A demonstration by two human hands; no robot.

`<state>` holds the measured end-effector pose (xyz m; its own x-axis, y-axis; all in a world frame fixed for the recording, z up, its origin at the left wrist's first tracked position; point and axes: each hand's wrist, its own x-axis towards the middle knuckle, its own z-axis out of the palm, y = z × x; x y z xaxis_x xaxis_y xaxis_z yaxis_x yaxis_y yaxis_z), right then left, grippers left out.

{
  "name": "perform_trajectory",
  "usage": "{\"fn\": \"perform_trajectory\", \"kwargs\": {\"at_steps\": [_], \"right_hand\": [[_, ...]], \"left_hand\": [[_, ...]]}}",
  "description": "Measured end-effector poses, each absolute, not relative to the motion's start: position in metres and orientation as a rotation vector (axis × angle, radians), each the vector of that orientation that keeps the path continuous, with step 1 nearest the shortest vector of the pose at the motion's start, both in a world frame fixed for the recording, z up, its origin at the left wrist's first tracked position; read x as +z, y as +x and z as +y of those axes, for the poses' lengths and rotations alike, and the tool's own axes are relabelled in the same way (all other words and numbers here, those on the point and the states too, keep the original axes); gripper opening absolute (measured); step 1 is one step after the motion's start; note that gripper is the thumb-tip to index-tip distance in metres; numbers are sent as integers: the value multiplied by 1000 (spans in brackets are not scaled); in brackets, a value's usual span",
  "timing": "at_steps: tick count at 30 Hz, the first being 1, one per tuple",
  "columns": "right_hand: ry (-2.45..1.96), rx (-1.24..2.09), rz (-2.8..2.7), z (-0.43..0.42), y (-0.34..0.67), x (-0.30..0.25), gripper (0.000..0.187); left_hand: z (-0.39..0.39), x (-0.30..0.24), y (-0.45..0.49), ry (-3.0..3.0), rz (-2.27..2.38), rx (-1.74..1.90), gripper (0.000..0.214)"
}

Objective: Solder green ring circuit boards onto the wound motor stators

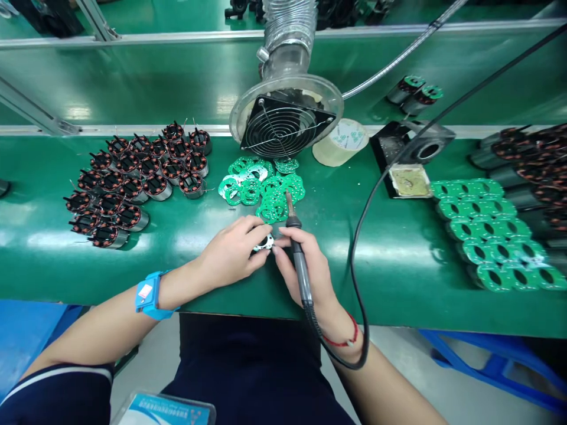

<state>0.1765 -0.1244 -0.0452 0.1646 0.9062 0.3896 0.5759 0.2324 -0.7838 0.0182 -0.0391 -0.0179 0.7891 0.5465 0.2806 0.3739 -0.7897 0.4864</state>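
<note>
My left hand is curled over a small stator with a green ring board on the green bench mat, fingertips pinching it. My right hand touches the same part with its fingertips and holds a black soldering iron, tip pointing away toward a loose pile of green ring boards. A blue wrist strap is on my left wrist. A red cord circles my right wrist.
Several copper-wound stators stand in rows at left. Stators capped with green boards lie at right. A fume extractor fan sits behind the pile, beside a tape roll and an iron stand with sponge. The iron's cable loops across the mat.
</note>
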Motion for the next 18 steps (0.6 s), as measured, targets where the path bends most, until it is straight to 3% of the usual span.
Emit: {"fn": "perform_trajectory", "kwargs": {"at_steps": [3,8,10,14,18], "right_hand": [[-1482,335,-1586,-124,177,-43,35],[-1558,140,-1776,-119,181,-28,46],[-1490,191,-1933,-112,184,-21,50],[-1362,274,-2113,-98,187,-18,47],[-1422,74,-2043,-92,182,-28,39]], "left_hand": [[-39,-21,19,2510,745,600,36],[-32,-18,6,2443,739,464,76],[-26,-12,-2,2477,787,306,66],[-13,0,-14,2388,727,53,9],[-7,1,-13,2087,739,217,7]]}}
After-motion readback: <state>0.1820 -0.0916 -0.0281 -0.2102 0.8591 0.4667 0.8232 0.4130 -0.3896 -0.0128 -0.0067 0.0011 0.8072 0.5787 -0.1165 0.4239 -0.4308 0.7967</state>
